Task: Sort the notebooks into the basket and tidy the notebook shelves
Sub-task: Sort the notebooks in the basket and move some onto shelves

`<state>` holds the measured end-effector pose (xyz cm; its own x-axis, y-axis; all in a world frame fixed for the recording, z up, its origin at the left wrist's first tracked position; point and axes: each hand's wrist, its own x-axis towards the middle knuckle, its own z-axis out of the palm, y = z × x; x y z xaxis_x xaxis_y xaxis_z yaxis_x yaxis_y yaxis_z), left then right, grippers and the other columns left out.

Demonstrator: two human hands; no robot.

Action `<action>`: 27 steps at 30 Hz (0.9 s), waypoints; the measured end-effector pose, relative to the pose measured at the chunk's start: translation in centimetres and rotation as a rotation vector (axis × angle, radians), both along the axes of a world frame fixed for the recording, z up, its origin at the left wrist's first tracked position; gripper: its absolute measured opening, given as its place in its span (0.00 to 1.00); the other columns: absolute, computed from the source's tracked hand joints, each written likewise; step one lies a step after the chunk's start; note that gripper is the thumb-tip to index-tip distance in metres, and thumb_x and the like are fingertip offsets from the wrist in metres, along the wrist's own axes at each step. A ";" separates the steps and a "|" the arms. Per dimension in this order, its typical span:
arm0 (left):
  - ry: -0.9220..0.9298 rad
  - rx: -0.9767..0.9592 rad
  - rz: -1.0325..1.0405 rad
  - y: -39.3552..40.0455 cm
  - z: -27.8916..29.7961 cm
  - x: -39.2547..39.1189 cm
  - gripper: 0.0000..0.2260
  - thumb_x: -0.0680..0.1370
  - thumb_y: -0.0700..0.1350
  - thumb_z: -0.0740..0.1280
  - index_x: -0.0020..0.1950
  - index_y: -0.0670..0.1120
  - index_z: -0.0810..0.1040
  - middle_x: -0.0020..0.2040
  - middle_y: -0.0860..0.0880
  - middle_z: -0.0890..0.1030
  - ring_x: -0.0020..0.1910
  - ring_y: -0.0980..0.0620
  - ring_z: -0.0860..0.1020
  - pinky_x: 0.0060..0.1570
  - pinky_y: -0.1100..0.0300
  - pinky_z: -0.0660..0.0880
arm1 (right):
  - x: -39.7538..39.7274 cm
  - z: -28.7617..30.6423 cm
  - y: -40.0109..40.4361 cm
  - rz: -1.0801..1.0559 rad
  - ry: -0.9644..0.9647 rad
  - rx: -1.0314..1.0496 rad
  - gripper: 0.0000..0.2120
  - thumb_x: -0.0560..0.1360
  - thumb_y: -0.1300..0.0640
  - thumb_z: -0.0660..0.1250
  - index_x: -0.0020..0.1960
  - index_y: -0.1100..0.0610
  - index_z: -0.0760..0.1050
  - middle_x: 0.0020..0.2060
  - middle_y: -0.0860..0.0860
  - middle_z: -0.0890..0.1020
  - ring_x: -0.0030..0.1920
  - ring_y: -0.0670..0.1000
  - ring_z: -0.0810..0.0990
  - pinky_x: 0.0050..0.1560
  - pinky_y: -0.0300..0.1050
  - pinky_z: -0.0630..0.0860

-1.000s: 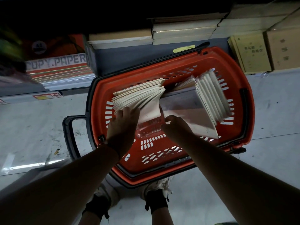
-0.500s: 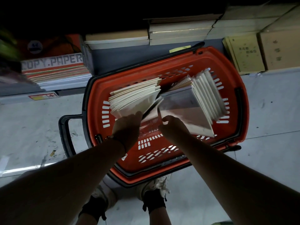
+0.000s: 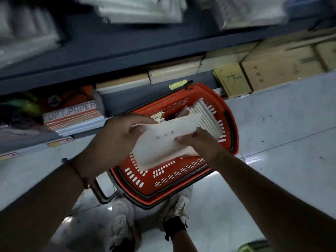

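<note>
Holding a pale notebook (image 3: 163,140) above the orange basket (image 3: 231,122), both hands share the load: the left hand (image 3: 116,140) curls its fingers over the notebook's upper-left edge with the thumb pressing its face, and the right hand (image 3: 198,142) pinches the lower-right edge, fingers curled round it. Notebook tilted, its long side running from lower left up to the right; faint dark marks on the cover, too blurred to read. Basket sits on the pale floor (image 3: 281,142), just in front of the bottom shelf, slotted walls and dark rim visible. Inside it, a row of white notebooks (image 3: 207,117) stands on edge along the right side, spines fanned; a second cream stack (image 3: 158,116) shows at the left, mostly hidden behind the left hand and the held notebook. Dark basket handle (image 3: 103,193) pokes out low at the left, near the person's white shoes (image 3: 120,215). A thin band (image 3: 80,173) circles the left wrist. On the bottom shelf: reams marked COPY.PAPER (image 3: 72,113) at the left, flat cream stacks (image 3: 174,71) in the middle, brown cardboard boxes (image 3: 280,70) at the right. A yellow tag (image 3: 177,84) sticks to the shelf edge just behind the basket. Upper shelf (image 3: 127,51) holds white wrapped packs, heavily blurred.
</note>
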<state>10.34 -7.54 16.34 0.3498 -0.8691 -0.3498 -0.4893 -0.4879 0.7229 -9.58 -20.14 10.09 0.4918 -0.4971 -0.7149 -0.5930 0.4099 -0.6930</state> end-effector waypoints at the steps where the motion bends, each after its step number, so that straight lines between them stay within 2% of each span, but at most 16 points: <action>1: 0.053 -0.026 0.037 -0.2 2.3 0.4 0.13 0.82 0.45 0.63 0.53 0.64 0.81 0.50 0.71 0.79 0.50 0.69 0.78 0.46 0.72 0.71 | -0.6 2.1 -0.1 -0.009 -0.031 -0.004 0.11 0.75 0.52 0.72 0.56 0.46 0.77 0.53 0.46 0.84 0.56 0.51 0.82 0.49 0.43 0.81; 3: 0.152 -0.101 0.119 -0.7 6.6 0.6 0.10 0.81 0.48 0.66 0.52 0.65 0.81 0.47 0.68 0.82 0.46 0.67 0.81 0.45 0.66 0.75 | -2.0 6.5 0.1 -0.037 -0.103 -0.023 0.13 0.76 0.51 0.70 0.61 0.48 0.79 0.56 0.46 0.84 0.57 0.50 0.82 0.58 0.50 0.79; 5: 0.285 -0.184 0.209 -0.8 10.9 0.4 0.11 0.79 0.47 0.69 0.59 0.61 0.80 0.49 0.63 0.84 0.46 0.62 0.83 0.50 0.56 0.79 | -3.5 11.7 1.0 -0.104 -0.158 -0.032 0.13 0.78 0.53 0.69 0.62 0.49 0.80 0.57 0.47 0.84 0.57 0.50 0.83 0.57 0.49 0.78; 6: 0.336 -0.212 0.220 -0.7 13.3 0.0 0.14 0.78 0.48 0.71 0.63 0.59 0.78 0.50 0.61 0.84 0.49 0.61 0.83 0.54 0.53 0.78 | -4.3 14.4 1.6 -0.137 -0.178 -0.037 0.12 0.78 0.55 0.68 0.62 0.49 0.80 0.58 0.48 0.84 0.57 0.51 0.83 0.56 0.49 0.78; 8: 0.429 -0.231 0.197 -0.1 18.1 -1.0 0.19 0.76 0.51 0.72 0.65 0.61 0.75 0.52 0.57 0.85 0.55 0.57 0.82 0.58 0.51 0.76 | -6.1 19.8 3.2 -0.205 -0.202 -0.054 0.13 0.79 0.56 0.67 0.62 0.50 0.80 0.57 0.50 0.84 0.56 0.54 0.83 0.53 0.49 0.79; 11: 0.641 -0.181 0.187 1.9 24.4 -3.4 0.19 0.73 0.49 0.73 0.64 0.56 0.77 0.55 0.53 0.85 0.54 0.52 0.84 0.51 0.55 0.79 | -8.9 27.7 6.3 -0.334 -0.225 -0.103 0.14 0.79 0.56 0.66 0.63 0.55 0.79 0.58 0.51 0.83 0.58 0.56 0.82 0.57 0.50 0.78; 14: 0.693 -0.015 0.070 3.7 28.9 -6.4 0.11 0.76 0.42 0.72 0.58 0.49 0.80 0.53 0.52 0.86 0.53 0.51 0.84 0.49 0.58 0.80 | -11.5 34.9 9.1 -0.509 -0.277 -0.119 0.15 0.79 0.55 0.65 0.64 0.57 0.78 0.60 0.53 0.83 0.61 0.57 0.81 0.64 0.56 0.74; 17: 0.765 0.076 -0.053 4.5 32.7 -9.4 0.09 0.77 0.39 0.71 0.56 0.47 0.81 0.52 0.50 0.86 0.51 0.52 0.85 0.45 0.62 0.80 | -13.3 41.3 10.0 -0.669 -0.366 -0.117 0.16 0.79 0.56 0.65 0.65 0.58 0.77 0.59 0.55 0.83 0.60 0.58 0.82 0.63 0.56 0.75; 20: 0.801 0.037 -0.116 3.2 36.8 -12.0 0.10 0.78 0.39 0.70 0.59 0.46 0.81 0.53 0.48 0.86 0.54 0.47 0.84 0.50 0.55 0.81 | -14.9 46.7 9.5 -0.771 -0.417 -0.179 0.14 0.78 0.54 0.67 0.63 0.56 0.78 0.58 0.55 0.84 0.57 0.57 0.83 0.62 0.55 0.75; 23: 0.810 -0.064 -0.076 0.4 40.6 -14.1 0.10 0.77 0.38 0.70 0.58 0.44 0.81 0.54 0.43 0.86 0.52 0.43 0.84 0.54 0.49 0.80 | -17.1 50.7 7.9 -0.850 -0.466 -0.259 0.13 0.80 0.54 0.65 0.63 0.55 0.78 0.57 0.53 0.84 0.56 0.55 0.83 0.63 0.53 0.75; 27: 0.817 -0.196 -0.047 -3.2 44.9 -17.5 0.14 0.75 0.37 0.73 0.60 0.41 0.81 0.53 0.41 0.85 0.53 0.39 0.83 0.58 0.42 0.78 | -20.8 52.8 6.7 -0.838 -0.447 -0.321 0.16 0.80 0.50 0.65 0.66 0.53 0.76 0.59 0.49 0.83 0.60 0.55 0.81 0.67 0.60 0.72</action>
